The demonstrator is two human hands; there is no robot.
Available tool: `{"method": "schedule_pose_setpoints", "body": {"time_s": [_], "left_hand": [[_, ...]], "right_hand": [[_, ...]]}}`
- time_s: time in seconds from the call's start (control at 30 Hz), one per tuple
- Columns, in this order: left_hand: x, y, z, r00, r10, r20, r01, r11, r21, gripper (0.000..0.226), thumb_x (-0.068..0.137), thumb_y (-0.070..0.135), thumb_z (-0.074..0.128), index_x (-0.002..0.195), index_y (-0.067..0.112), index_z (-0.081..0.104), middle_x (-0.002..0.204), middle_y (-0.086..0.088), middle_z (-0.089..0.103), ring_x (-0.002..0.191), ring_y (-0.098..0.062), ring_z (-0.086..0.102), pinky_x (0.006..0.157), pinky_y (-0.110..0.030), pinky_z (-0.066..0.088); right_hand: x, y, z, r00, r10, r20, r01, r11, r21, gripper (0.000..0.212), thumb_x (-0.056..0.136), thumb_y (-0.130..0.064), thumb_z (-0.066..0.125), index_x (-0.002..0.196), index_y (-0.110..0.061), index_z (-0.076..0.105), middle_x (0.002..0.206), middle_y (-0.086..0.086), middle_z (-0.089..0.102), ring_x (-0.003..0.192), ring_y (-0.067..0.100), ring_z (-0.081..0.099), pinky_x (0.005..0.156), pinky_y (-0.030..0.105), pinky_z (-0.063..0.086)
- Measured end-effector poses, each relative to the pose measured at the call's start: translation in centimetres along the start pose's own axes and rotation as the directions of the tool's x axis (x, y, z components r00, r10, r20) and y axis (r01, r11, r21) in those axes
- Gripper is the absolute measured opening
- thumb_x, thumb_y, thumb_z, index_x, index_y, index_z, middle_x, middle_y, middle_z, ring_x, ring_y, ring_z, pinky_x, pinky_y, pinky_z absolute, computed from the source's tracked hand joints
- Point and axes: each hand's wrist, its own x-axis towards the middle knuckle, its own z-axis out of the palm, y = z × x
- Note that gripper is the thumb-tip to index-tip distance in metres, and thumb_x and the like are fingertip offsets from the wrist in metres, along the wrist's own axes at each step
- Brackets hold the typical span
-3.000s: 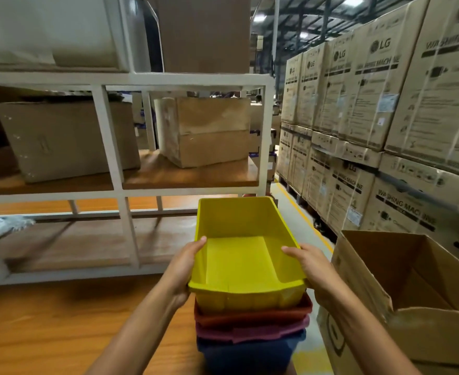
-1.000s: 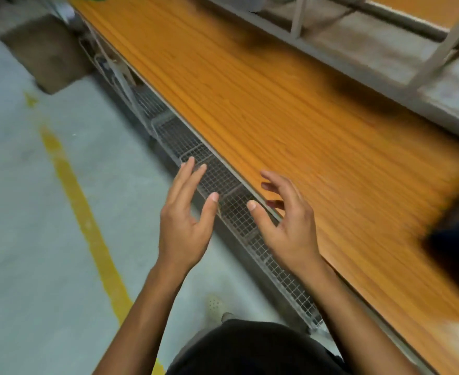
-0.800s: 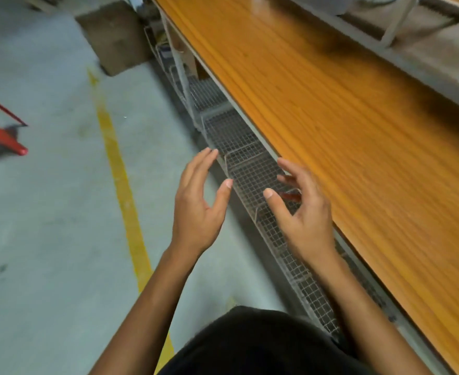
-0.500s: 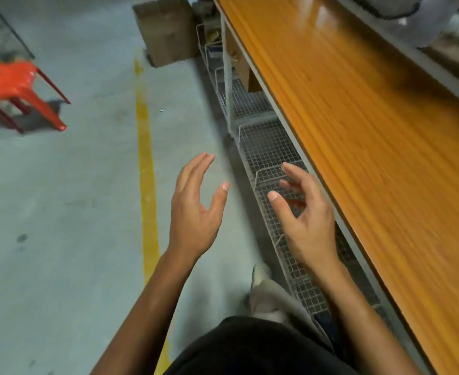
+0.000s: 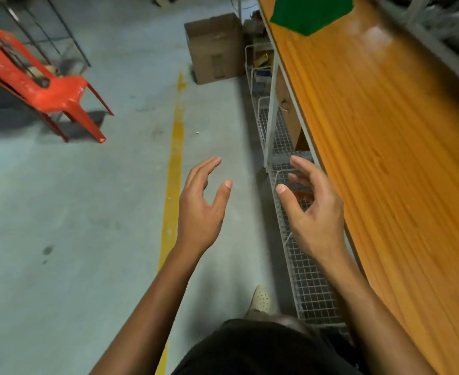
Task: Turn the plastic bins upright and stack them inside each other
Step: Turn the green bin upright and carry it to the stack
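The only bin in view is a green bin [image 5: 310, 12] at the far end of the orange wooden tabletop [image 5: 385, 163]. It is cut off by the top edge of the view, and too little shows to tell whether it stands upright or upside down. It is well apart from both hands.

The left hand [image 5: 201, 209] and the right hand [image 5: 314, 212] hover in the near middle, palms turned toward each other, fingers loosely spread and slightly bent, holding nothing. The left one is above the grey floor [image 5: 60, 239], just right of a yellow line [image 5: 175, 147]. The right one is above the wire mesh baskets [image 5: 310, 282] that run under the tabletop's left edge.

Nearer, below the hands, are a pale shoe [image 5: 260, 300] (perforated on top) and dark clothing [image 5: 263, 350]. Farther off, a cardboard box [image 5: 214, 47] stands on the floor beside the baskets, and a red plastic chair [image 5: 41, 85] stands at the far left.
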Motion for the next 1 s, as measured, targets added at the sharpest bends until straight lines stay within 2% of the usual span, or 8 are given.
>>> {"method": "schedule_pose_setpoints", "body": {"time_s": [0.13,0.23,0.33,0.5,0.6,0.73,0.83,1.0], "left_hand": [[6.2,-0.4,1.2,0.998,-0.036,-0.042,0.036,0.999,-0.005,0.039,0.094,0.028,0.057,0.132,0.021,0.059,0.133,0.007,0.057,0.128,-0.005,0.052,0.106,-0.031,0.045],[9.9,-1.6,1.9,0.997,-0.054,-0.059,0.053,0.998,-0.015,0.037,0.094,0.027,0.058,0.13,0.021,0.06,0.131,0.006,0.06,0.126,-0.004,0.054,0.106,-0.034,0.047],[13.8,-3.3,2.7,0.995,-0.075,-0.067,0.074,0.997,-0.014,0.034,0.094,0.026,0.058,0.127,0.019,0.063,0.129,0.004,0.062,0.124,-0.005,0.056,0.105,-0.038,0.048],[21.6,-6.1,4.0,0.996,-0.048,-0.08,0.047,0.999,-0.004,0.035,0.094,0.026,0.057,0.127,0.017,0.064,0.128,0.003,0.062,0.123,-0.006,0.056,0.104,-0.037,0.049],[27.5,-8.7,4.8,0.995,-0.047,-0.09,0.044,0.999,-0.027,0.034,0.094,0.026,0.057,0.127,0.019,0.063,0.129,0.003,0.062,0.124,-0.007,0.056,0.104,-0.037,0.049],[36.3,-12.4,5.5,0.994,-0.056,-0.091,0.051,0.997,-0.058,0.033,0.095,0.026,0.057,0.126,0.019,0.063,0.128,0.003,0.062,0.123,-0.008,0.057,0.104,-0.041,0.049],[43.2,-14.0,5.5,0.995,-0.06,-0.075,0.054,0.996,-0.07,0.032,0.095,0.025,0.057,0.126,0.02,0.063,0.127,0.003,0.062,0.122,-0.008,0.057,0.104,-0.038,0.049],[54.5,-15.5,6.1,1.0,0.0,-0.015,-0.001,1.0,-0.031,0.033,0.095,0.026,0.056,0.128,0.021,0.062,0.125,0.01,0.06,0.122,-0.001,0.054,0.101,-0.024,0.046]], "right_hand": [[7.1,1.2,1.2,1.0,-0.014,0.026,0.014,1.0,0.008,0.05,0.091,-0.03,0.062,0.138,-0.016,0.053,0.13,-0.001,0.06,0.112,0.006,0.061,0.087,0.01,0.047],[10.9,2.1,2.3,1.0,-0.007,0.021,0.006,0.999,0.037,0.049,0.09,-0.03,0.062,0.137,-0.018,0.053,0.131,-0.004,0.06,0.113,0.003,0.06,0.089,0.013,0.049],[14.4,3.1,3.8,1.0,0.006,0.022,-0.007,1.0,0.028,0.049,0.09,-0.031,0.063,0.138,-0.021,0.053,0.129,-0.009,0.058,0.111,-0.004,0.057,0.086,0.008,0.047],[21.4,5.4,6.6,0.999,0.02,0.035,-0.021,1.0,0.023,0.049,0.091,-0.03,0.062,0.138,-0.019,0.052,0.131,-0.005,0.06,0.113,0.006,0.061,0.086,0.016,0.051],[27.0,6.9,8.8,1.0,0.021,0.007,-0.021,1.0,0.007,0.048,0.092,-0.029,0.063,0.138,-0.019,0.053,0.132,-0.004,0.059,0.114,0.008,0.061,0.087,0.014,0.051],[35.3,8.5,12.4,1.0,0.026,-0.011,-0.026,1.0,-0.012,0.048,0.092,-0.032,0.062,0.138,-0.021,0.052,0.13,-0.004,0.06,0.115,0.008,0.061,0.09,0.022,0.053],[41.8,8.6,15.7,0.999,0.034,-0.006,-0.034,0.999,-0.001,0.05,0.09,-0.034,0.06,0.137,-0.02,0.054,0.131,-0.005,0.06,0.113,0.006,0.061,0.088,0.015,0.051],[51.0,8.7,20.1,0.999,0.031,-0.012,-0.031,0.999,0.025,0.049,0.091,-0.034,0.06,0.138,-0.022,0.052,0.133,-0.013,0.055,0.114,0.005,0.06,0.086,0.008,0.048]]}}
